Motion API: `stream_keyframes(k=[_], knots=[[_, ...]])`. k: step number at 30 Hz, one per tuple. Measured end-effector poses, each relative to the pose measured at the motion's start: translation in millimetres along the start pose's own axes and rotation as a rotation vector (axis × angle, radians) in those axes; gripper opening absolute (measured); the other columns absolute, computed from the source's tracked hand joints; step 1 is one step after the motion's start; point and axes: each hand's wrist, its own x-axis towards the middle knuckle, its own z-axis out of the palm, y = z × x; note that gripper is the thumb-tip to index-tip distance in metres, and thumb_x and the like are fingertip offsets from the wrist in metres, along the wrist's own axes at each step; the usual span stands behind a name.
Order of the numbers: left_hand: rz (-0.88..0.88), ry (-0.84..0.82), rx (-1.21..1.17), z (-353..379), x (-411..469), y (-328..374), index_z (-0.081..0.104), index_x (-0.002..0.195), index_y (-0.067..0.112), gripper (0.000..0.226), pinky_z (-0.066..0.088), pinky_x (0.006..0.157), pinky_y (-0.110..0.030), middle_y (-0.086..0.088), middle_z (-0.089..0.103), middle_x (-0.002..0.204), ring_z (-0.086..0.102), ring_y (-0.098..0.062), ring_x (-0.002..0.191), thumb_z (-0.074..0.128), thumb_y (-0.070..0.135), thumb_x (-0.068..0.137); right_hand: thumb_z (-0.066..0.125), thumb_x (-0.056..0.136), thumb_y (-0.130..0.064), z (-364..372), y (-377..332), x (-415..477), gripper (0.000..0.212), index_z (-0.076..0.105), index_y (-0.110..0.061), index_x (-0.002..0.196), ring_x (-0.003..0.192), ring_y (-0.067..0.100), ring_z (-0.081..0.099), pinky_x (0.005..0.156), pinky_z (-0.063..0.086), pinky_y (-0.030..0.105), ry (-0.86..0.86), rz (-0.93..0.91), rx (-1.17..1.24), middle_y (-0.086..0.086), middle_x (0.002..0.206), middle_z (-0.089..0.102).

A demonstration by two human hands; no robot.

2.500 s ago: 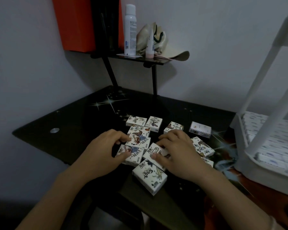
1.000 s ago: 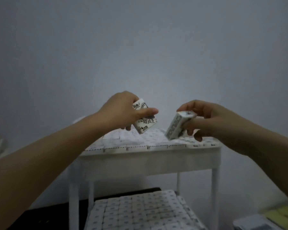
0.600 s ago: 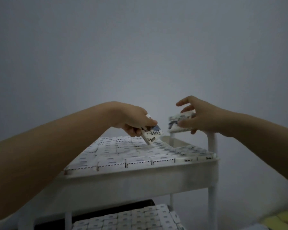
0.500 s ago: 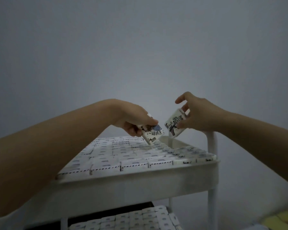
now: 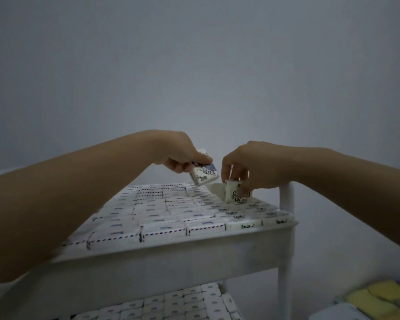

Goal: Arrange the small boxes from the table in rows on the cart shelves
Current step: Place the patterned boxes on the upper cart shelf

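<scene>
**Boxes nearly all racked, two in hand**

Head cam only, and it was dim, so take the details loosely. Right hand (image 5: 247,165) pinched the right box (image 5: 237,191) from above with its fingers curled down the sides. It had the box standing on edge at the far right corner of the top shelf (image 5: 171,257), low end touching or just about touching the packed rows (image 5: 159,211). My guess is it was held upright so it could slot down into the bare gap (image 5: 214,188) at the back, near the post (image 5: 285,199).

Left hand (image 5: 180,155) gripped the left box (image 5: 204,177) between thumb and fingers. That one was tilted, hovering just above the rows beside the gap, clear of the shelf. It looked parked there waiting its turn so the two wouldn't bump.

Rows covered the rest of the top shelf edge to edge, and lower boxes (image 5: 171,304) packed the shelf underneath, so the job seemed close to done. Tight fit was the risk, since a box could snag on its neighbours. Table wasn't in shot. Yellow stuff (image 5: 379,296) sat at bottom right.
</scene>
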Motion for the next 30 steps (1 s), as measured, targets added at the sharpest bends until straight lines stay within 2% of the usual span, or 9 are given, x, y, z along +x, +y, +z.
stream_keyframes(k=[3,5,8,12,18,22,26,28,30], knots=[[0.105,0.029,-0.093,10,2,3,0.063,0.102,0.007,0.037,0.053,0.052,-0.017,-0.006,0.067,0.074,0.06,-0.01,0.059,0.075,0.035,0.08,0.076,0.081,-0.023,4,-2,-3,0.028,0.06,-0.032,0.1,0.093,0.004,0.061,0.083,0.047,0.023,-0.004,0.012,-0.05,-0.014,0.105,0.07],[0.136,-0.071,-0.176,17,1,4,0.064,0.099,0.008,0.025,0.058,0.064,-0.022,-0.005,0.071,0.077,0.067,-0.011,0.066,0.072,0.027,0.085,0.076,0.081,-0.024,6,-3,-6,0.027,0.063,-0.029,0.103,0.096,0.005,0.062,0.088,0.048,0.025,-0.009,0.019,-0.083,-0.014,0.103,0.07],[0.165,-0.19,-0.266,26,3,2,0.065,0.096,0.005,0.011,0.059,0.081,-0.032,-0.007,0.073,0.083,0.07,-0.018,0.079,0.068,0.013,0.089,0.076,0.08,-0.027,7,-5,-9,0.028,0.066,-0.029,0.106,0.094,0.005,0.061,0.086,0.048,0.023,0.004,0.008,-0.12,-0.015,0.103,0.069],[0.192,-0.226,-0.188,34,4,1,0.066,0.106,0.002,0.018,0.06,0.078,-0.029,-0.007,0.073,0.087,0.069,-0.017,0.079,0.068,0.008,0.088,0.075,0.082,-0.029,11,-8,-10,0.027,0.067,-0.031,0.108,0.091,0.006,0.06,0.085,0.048,0.024,0.015,-0.02,-0.152,-0.013,0.104,0.068],[0.214,-0.226,0.074,37,3,0,0.062,0.103,0.021,0.023,0.045,0.061,-0.019,0.007,0.069,0.077,0.063,-0.004,0.069,0.073,0.019,0.083,0.07,0.085,-0.025,15,-9,-13,0.021,0.072,-0.037,0.102,0.09,0.003,0.062,0.085,0.051,0.028,0.063,-0.045,-0.095,-0.016,0.096,0.071],[0.23,-0.287,0.116,35,2,-2,0.069,0.107,0.028,0.026,0.04,0.058,-0.019,0.012,0.067,0.077,0.054,-0.005,0.064,0.075,0.026,0.082,0.065,0.088,-0.026,15,-7,-17,0.018,0.074,-0.04,0.096,0.088,0.004,0.059,0.081,0.049,0.026,0.116,-0.045,-0.044,-0.015,0.096,0.071],[0.199,-0.342,0.109,36,-2,-1,0.068,0.113,0.025,0.026,0.035,0.054,-0.018,0.012,0.065,0.072,0.048,-0.004,0.048,0.068,0.016,0.088,0.06,0.092,-0.022,19,-4,-19,0.019,0.072,-0.036,0.092,0.095,0.009,0.059,0.088,0.048,0.033,0.23,-0.067,0.006,-0.012,0.096,0.069],[0.191,-0.348,0.113,36,-6,0,0.069,0.11,0.027,0.022,0.034,0.054,-0.018,0.011,0.066,0.078,0.047,-0.005,0.049,0.063,0.016,0.091,0.054,0.094,-0.019,23,-3,-23,0.024,0.068,-0.038,0.09,0.103,0.01,0.053,0.09,0.044,0.032,0.303,-0.069,0.008,-0.009,0.101,0.064],[0.191,-0.344,0.137,37,-11,0,0.07,0.103,0.031,0.021,0.036,0.057,-0.019,0.005,0.067,0.097,0.049,-0.006,0.054,0.059,0.016,0.094,0.05,0.094,-0.012,27,-2,-29,0.029,0.069,-0.034,0.095,0.104,0.01,0.049,0.088,0.042,0.03,0.387,-0.08,0.014,-0.009,0.105,0.063]])
